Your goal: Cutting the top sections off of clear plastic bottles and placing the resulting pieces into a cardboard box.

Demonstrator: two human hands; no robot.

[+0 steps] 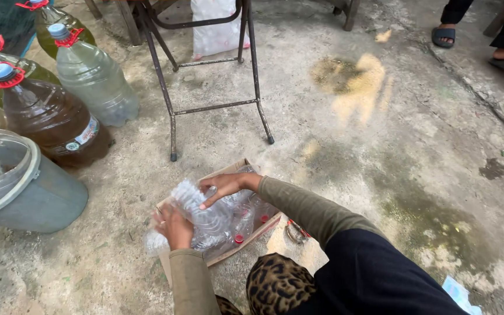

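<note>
Over the near-left corner of the shallow brown cardboard box (251, 232), the left hand (173, 227) and right hand (224, 185) clasp a ribbed clear plastic bottle (196, 207), apparently mid-sorting, so lifting it clear calls for a steady two-handed hold.

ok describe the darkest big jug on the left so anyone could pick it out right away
Start at the grey bucket on the concrete floor at the left edge. Right behind it stands the dark jug, in front of a cluster of large plastic jugs. It alone holds dark brown liquid, under a blue cap with a red ring handle; the clear jug beside it looks pale and the others greenish.
</note>
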